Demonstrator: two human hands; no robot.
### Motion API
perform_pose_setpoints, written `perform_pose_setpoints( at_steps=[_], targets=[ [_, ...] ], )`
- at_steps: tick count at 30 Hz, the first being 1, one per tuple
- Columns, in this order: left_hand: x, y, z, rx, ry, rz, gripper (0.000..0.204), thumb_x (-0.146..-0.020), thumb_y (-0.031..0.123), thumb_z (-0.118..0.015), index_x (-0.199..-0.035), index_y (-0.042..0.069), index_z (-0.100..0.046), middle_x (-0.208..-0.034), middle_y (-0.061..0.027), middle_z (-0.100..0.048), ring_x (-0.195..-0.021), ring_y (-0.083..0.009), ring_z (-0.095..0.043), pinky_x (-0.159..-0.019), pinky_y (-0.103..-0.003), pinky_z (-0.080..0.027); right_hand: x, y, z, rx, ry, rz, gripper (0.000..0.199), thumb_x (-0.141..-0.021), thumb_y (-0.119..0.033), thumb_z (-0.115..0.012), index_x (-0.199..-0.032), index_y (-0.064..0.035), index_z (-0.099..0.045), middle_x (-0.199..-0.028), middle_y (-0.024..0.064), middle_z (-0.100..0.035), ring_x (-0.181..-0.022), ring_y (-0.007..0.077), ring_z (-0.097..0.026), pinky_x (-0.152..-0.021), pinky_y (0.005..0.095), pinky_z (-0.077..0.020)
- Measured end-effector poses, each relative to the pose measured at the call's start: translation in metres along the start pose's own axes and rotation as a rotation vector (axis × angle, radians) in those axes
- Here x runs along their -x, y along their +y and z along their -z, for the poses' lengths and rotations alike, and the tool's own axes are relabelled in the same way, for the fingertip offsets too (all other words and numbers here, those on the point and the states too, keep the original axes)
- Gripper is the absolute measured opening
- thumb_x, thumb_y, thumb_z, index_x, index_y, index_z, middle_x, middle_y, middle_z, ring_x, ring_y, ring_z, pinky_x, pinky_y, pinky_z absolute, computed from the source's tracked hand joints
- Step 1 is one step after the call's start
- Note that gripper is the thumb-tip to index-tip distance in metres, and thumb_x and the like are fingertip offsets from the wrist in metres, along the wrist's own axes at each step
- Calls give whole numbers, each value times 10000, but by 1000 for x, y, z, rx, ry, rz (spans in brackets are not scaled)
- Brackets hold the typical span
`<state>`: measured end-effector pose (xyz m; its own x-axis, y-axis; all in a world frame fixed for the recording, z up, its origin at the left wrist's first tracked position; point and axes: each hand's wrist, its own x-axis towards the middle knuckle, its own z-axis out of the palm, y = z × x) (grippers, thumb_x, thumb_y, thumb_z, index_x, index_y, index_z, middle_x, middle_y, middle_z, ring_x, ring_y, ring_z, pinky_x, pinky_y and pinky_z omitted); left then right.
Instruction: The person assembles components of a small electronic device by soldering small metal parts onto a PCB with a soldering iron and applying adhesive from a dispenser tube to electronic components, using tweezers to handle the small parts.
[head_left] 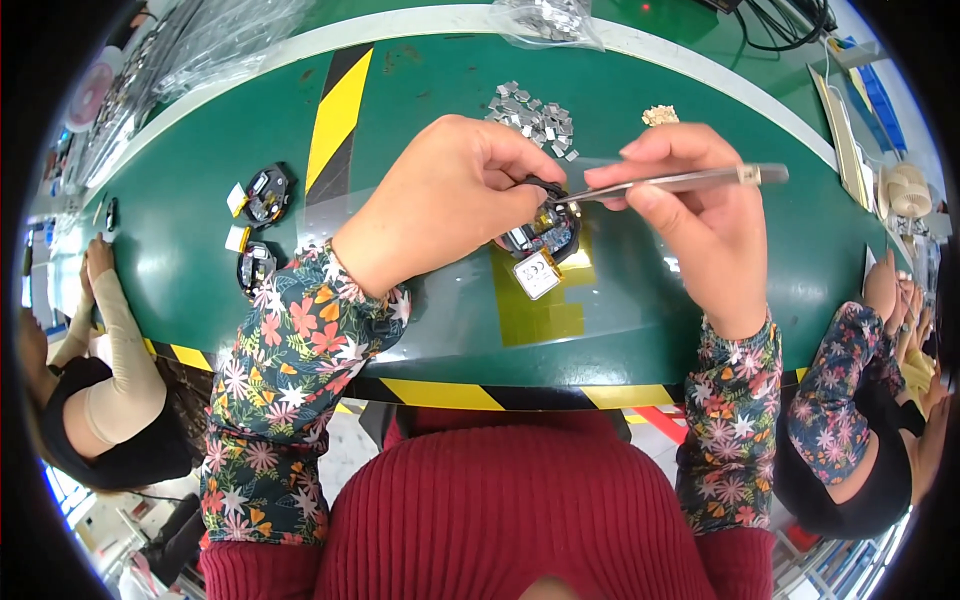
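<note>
Tweezers (690, 181) x1, round assys x3 (545, 232), hands x2 (450, 200)

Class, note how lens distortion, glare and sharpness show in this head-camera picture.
Head view: the fisheye bends the green table edge into an arc and leaves dark corners; glare gleams on the tweezers in the right hand; the left hand and round assembly look sharp.

Small round black electronic assembly (545, 232) with dangling white battery (537, 273), silver tweezers (680, 181) touching it

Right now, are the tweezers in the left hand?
No, the right hand holds the metal tweezers, while the left hand grips the round black assembly.
</note>
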<state>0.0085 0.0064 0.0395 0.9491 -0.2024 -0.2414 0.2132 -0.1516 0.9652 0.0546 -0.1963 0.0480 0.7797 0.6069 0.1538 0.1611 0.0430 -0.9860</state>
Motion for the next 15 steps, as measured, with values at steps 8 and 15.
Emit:
perform_pose_setpoints(
  at_steps=[8,15],
  targets=[
    [1,3,-2,-53,49,-47,193,-818,-30,-571,-1004,-52,-622,-885,-60,-657,-794,-75,-616,-707,-193,-487,-12,7,14,-281,6,-222,212,-872,-72,-554,-1056,10,-486,-916,181,-645,-810,179,-644,-743,260,-522],
    [2,9,-1,-69,42,22,204,-818,-29,-577,-1016,-40,-626,-890,-61,-658,-780,-66,-605,-709,-185,-476,-15,14,17,-409,-62,-238,210,-874,-84,-560,-1046,7,-479,-926,179,-642,-798,185,-646,-741,277,-530]
  ],
)
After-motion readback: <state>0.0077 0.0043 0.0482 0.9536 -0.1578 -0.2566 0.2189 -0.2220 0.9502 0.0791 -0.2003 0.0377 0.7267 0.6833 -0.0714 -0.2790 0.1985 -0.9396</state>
